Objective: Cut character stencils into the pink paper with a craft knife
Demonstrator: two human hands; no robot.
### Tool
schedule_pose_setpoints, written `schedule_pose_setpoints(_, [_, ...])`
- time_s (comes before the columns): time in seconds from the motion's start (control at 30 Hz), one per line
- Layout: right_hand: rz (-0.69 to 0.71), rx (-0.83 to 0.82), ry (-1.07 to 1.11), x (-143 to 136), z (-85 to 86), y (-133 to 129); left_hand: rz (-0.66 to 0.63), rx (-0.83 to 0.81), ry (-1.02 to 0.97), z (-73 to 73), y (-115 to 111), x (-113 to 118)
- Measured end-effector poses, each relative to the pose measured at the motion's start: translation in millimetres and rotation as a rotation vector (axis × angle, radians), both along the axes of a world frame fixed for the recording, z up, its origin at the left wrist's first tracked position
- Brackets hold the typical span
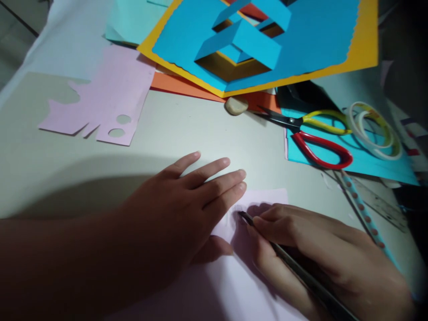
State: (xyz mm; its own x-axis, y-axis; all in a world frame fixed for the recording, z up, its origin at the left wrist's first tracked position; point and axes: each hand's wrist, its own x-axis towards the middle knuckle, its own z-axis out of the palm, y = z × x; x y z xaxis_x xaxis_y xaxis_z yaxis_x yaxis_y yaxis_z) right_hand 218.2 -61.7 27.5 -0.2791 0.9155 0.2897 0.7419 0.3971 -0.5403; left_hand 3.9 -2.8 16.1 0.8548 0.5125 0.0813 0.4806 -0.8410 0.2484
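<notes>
My left hand (194, 200) lies flat with fingers spread, its thumb and index side resting on a sheet of pale pink paper (200, 294). Between the thumb and fingers of my right hand (310, 249) is a slim dark pencil (294, 263), gripped in a writing hold. Its tip meets the pink paper just right of my left fingertips, where faint grey lines show. Shadow from both hands covers part of the sheet. The lower end of the paper runs out of view.
Farther back stands a blue and yellow pop-up card (301, 49). Scissors (294, 125) with red and yellow handles lie beside a beige stone (236, 106) and tape rolls (374, 129). A cut pink scrap (107, 93) is at left, a dotted blue strip (364, 211) at right.
</notes>
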Motion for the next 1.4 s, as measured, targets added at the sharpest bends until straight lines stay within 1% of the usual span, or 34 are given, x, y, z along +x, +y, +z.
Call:
schedule_pose_setpoints(0.03, [-0.021,-0.012,-0.021,-0.2,1.0,0.5,-0.001,0.001,0.002,-0.2,0.2,-0.2])
schedule_pose_setpoints(0.1, [0.001,0.036,0.003,-0.5,2.2,1.1,0.006,-0.007,0.003,-0.7,0.7,-0.4])
schedule_pose_setpoints(0.13, [0.013,-0.001,-0.061,-0.5,2.4,1.0,0.010,-0.012,0.001,-0.9,0.9,-0.4])
schedule_pose_setpoints(0.17, [0.004,-0.007,-0.069,-0.3,2.4,0.7,0.013,-0.016,0.001,-1.1,1.0,-0.5])
schedule_pose_setpoints(0.2, [0.001,-0.021,-0.064,0.0,2.5,0.2,0.014,-0.018,0.002,-1.2,0.9,-0.5])
schedule_pose_setpoints(0.27, [-0.013,0.009,-0.029,0.5,3.1,-0.2,-0.004,-0.013,0.000,-1.2,0.7,-0.5])
schedule_pose_setpoints(0.37, [0.059,-0.037,-0.048,-0.8,4.5,1.5,-0.004,-0.013,-0.004,-1.1,0.2,0.3])
schedule_pose_setpoints(0.5, [0.030,-0.009,0.002,-3.9,2.6,3.0,0.008,-0.013,0.000,-1.2,-0.1,1.4])
schedule_pose_setpoints(0.67, [-0.017,0.039,0.045,-1.4,-3.7,-4.5,-0.003,-0.013,0.000,-0.2,0.0,-1.5])
schedule_pose_setpoints(0.8, [-0.030,0.053,0.069,-1.8,-4.7,-7.3,0.000,-0.021,0.011,-0.4,1.1,-2.2])
schedule_pose_setpoints(0.93, [-0.023,0.002,0.060,-3.8,-3.0,-5.8,0.013,-0.025,0.005,-0.9,1.1,-0.6])
schedule_pose_setpoints(1.0, [-0.019,0.001,0.059,-2.6,-3.1,-7.1,0.022,-0.027,0.000,-0.9,0.4,0.1])
schedule_pose_setpoints(1.13, [-0.033,0.010,0.058,1.8,-4.3,-12.7,0.010,-0.018,-0.010,-0.6,-0.3,0.0])
schedule_pose_setpoints(1.27, [-0.007,-0.005,0.084,0.8,-1.3,-11.2,-0.019,0.002,0.006,-1.3,0.8,-2.6])
schedule_pose_setpoints(1.4, [-0.021,-0.039,0.004,-3.5,2.1,-5.7,-0.025,0.007,0.023,-2.8,1.5,-4.3])
